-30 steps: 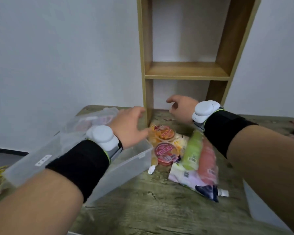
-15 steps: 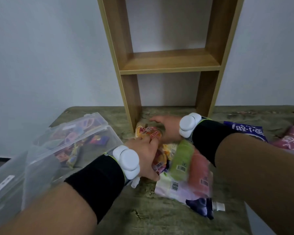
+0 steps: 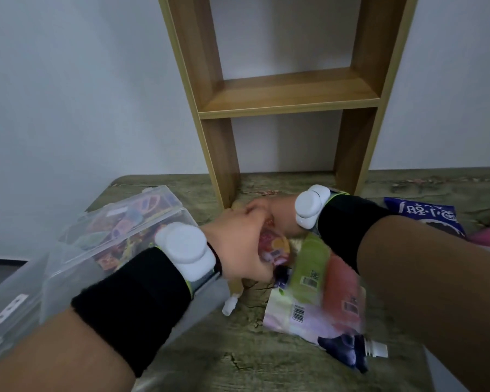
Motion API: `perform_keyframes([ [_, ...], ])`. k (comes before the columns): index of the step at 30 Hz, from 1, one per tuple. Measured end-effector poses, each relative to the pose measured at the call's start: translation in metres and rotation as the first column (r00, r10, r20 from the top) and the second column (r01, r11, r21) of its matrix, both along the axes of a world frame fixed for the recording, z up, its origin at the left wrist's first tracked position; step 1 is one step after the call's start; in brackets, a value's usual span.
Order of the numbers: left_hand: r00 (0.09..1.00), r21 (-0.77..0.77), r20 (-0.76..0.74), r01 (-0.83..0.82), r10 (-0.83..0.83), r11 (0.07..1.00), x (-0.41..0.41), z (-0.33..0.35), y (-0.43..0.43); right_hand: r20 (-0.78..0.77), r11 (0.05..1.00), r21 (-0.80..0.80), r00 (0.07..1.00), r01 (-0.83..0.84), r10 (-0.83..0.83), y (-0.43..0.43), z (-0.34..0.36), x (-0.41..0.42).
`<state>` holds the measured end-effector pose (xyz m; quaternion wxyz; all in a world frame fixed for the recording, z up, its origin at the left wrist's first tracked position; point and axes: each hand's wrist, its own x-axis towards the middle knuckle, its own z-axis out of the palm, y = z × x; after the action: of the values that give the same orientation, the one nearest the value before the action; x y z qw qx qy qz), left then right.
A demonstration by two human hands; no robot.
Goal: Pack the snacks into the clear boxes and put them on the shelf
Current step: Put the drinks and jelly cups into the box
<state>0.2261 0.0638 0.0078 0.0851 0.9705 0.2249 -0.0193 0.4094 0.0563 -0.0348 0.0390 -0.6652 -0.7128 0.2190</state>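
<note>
Hands have converged: left hand (image 3: 238,244) grips a round red-lidded plastic jelly cup (image 3: 276,247) at eleven o'clock of the soft spouted pouches (image 3: 317,295); right hand's (image 3: 277,216) grip is hidden. Lift clear before swinging to the transparent plastic box (image 3: 119,244) at nine o'clock.

A wide black wristband (image 3: 133,301) edged in yellow-green wraps each bare forearm; a white, rounded device (image 3: 186,254) sits strapped behind left hand (image 3: 238,244) and right hand (image 3: 277,219).
</note>
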Motion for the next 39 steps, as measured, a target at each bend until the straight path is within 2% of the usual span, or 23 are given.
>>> perform_keyframes([
  [3, 0.974, -0.284, 0.16, -0.112, 0.163, 0.952, -0.014, 0.022, 0.008, -0.165, 0.995, 0.058, 0.983, 0.087, -0.076, -0.002, 0.0, -0.003],
  [5, 0.924, -0.381, 0.261, -0.169, 0.281, 0.909, -0.025, 0.033, 0.017, -0.124, 0.977, 0.091, 0.975, 0.195, -0.183, -0.002, -0.002, -0.007],
  [9, 0.803, -0.501, 0.354, -0.27, 0.479, 0.822, -0.052, 0.038, 0.034, 0.044, 0.97, 0.075, 0.971, 0.233, -0.236, 0.002, 0.0, -0.02],
  [12, 0.72, -0.59, 0.352, -0.325, 0.598, 0.739, -0.077, 0.032, 0.045, 0.081, 0.964, 0.085, 0.963, 0.251, -0.258, 0.002, 0.003, -0.036],
  [17, 0.586, -0.714, 0.349, -0.339, 0.731, 0.613, -0.111, 0.033, 0.049, -0.064, 0.883, 0.184, 0.902, 0.432, -0.427, -0.009, 0.013, -0.048],
  [19, 0.525, -0.8, 0.324, -0.293, 0.787, 0.524, -0.128, 0.039, 0.044, -0.128, 0.833, 0.272, 0.876, 0.482, -0.465, -0.011, 0.025, -0.057],
  [21, 0.516, -0.877, 0.247, -0.24, 0.82, 0.416, -0.143, 0.042, 0.042, -0.175, 0.798, 0.305, 0.854, 0.52, -0.49, -0.013, 0.039, -0.064],
  [23, 0.544, -0.915, 0.2, -0.193, 0.815, 0.354, -0.155, 0.045, 0.039, -0.276, 0.796, 0.241, 0.825, 0.556, -0.493, -0.014, 0.051, -0.073],
  [24, 0.561, -0.926, 0.183, -0.177, 0.807, 0.333, -0.156, 0.046, 0.037, -0.408, 0.789, 0.17, 0.771, 0.591, -0.489, -0.015, 0.054, -0.074],
  [26, 0.556, -0.943, 0.162, -0.155, 0.815, 0.293, -0.166, 0.046, 0.032, -0.669, 0.773, 0.009, 0.578, 0.635, -0.467, -0.018, 0.062, -0.088],
  [27, 0.532, -0.953, 0.154, -0.142, 0.833, 0.267, -0.171, 0.044, 0.032, -0.741, 0.769, -0.06, 0.487, 0.637, -0.462, -0.017, 0.065, -0.095],
  [29, 0.472, -0.97, 0.123, -0.129, 0.873, 0.206, -0.182, 0.039, 0.031, -0.82, 0.778, -0.207, 0.328, 0.593, -0.469, -0.015, 0.072, -0.114],
  [31, 0.421, -0.974, 0.111, -0.135, 0.9, 0.183, -0.193, 0.036, 0.029, -0.871, 0.789, -0.312, 0.172, 0.528, -0.46, -0.01, 0.078, -0.13],
  [33, 0.38, -0.974, 0.129, -0.124, 0.916, 0.189, -0.199, 0.033, 0.028, -0.893, 0.793, -0.339, 0.092, 0.506, -0.441, -0.006, 0.081, -0.139],
  [36, 0.343, -0.984, 0.148, -0.04, 0.928, 0.172, -0.215, 0.027, 0.029, -0.882, 0.807, -0.304, 0.169, 0.506, -0.439, -0.004, 0.083, -0.157],
  [38, 0.378, -0.984, 0.168, 0.006, 0.91, 0.179, -0.221, 0.026, 0.03, -0.86, 0.826, -0.279, 0.255, 0.49, -0.442, -0.004, 0.083, -0.165],
  [39, 0.406, -0.981, 0.183, 0.013, 0.896, 0.194, -0.224, 0.026, 0.03, -0.838, 0.84, -0.253, 0.326, 0.481, -0.439, -0.003, 0.082, -0.17],
])
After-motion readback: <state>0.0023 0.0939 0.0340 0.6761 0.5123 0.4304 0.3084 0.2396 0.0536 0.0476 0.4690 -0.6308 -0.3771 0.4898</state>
